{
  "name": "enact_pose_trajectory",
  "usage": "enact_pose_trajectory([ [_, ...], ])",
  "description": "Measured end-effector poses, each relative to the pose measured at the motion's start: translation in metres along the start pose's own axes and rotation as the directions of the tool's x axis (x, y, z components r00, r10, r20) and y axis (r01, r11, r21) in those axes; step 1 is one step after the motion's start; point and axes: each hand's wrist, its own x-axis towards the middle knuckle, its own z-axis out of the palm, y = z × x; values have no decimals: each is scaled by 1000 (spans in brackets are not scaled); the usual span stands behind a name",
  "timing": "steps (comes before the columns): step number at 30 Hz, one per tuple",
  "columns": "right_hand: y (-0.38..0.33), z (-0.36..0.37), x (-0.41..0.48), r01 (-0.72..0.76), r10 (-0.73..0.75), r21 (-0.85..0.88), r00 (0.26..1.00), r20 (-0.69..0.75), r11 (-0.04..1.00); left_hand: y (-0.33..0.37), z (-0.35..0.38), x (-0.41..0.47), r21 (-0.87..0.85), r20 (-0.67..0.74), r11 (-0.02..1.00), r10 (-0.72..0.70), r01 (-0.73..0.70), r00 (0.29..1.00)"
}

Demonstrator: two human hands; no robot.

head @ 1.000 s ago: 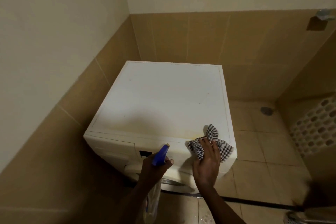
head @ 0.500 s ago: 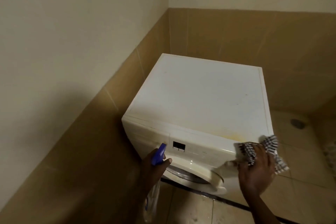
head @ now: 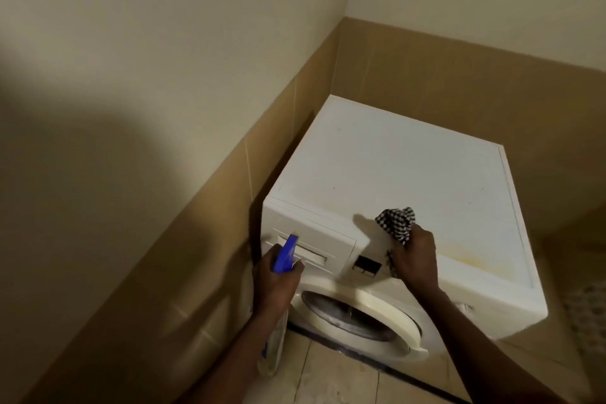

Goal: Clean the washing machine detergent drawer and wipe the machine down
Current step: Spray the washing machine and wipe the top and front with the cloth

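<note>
A white front-loading washing machine [head: 410, 174] stands in the corner, its round door [head: 357, 315] closed. The detergent drawer [head: 311, 244] sits closed at the top left of the front panel. My left hand [head: 273, 285] grips a spray bottle with a blue trigger head [head: 285, 254], its nozzle close in front of the drawer. My right hand [head: 414, 259] holds a bunched black-and-white checked cloth [head: 396, 223] at the front top edge of the machine, beside the small dark display [head: 365, 264].
Tan tiled walls [head: 229, 223] close in on the machine's left and back. Beige floor tiles [head: 344, 380] lie in front. Yellowish staining [head: 465, 259] marks the machine's top near the front right.
The view has swung right and down. My right hand has moved the cloth leftward along the front edge, from the right corner to beside the display. The spray nozzle now faces the drawer.
</note>
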Motion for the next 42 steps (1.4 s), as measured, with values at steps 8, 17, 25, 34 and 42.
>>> enact_pose_trajectory([
  [8, -10, 53, 16, 228, -259, -269, 962, -87, 936, -24, -17, 72, 17, -194, 987, 158, -158, 968],
  [17, 13, 73, 18, 171, -260, -302, 923, -284, 938, -52, -5, 97, -6, 164, 860, 504, -510, 848],
  [25, 19, 85, 15, 366, -467, -298, 766, -442, 881, -92, 41, 104, -45, 238, 758, 641, -651, 730],
  [34, 35, 99, 5, 613, -573, -217, 472, -670, 760, -109, 31, 108, -32, 208, 690, 713, -723, 670],
  [42, 38, 124, -15, 676, -727, -326, 466, -505, 661, -114, -15, 136, -105, -8, 821, 564, -561, 826],
])
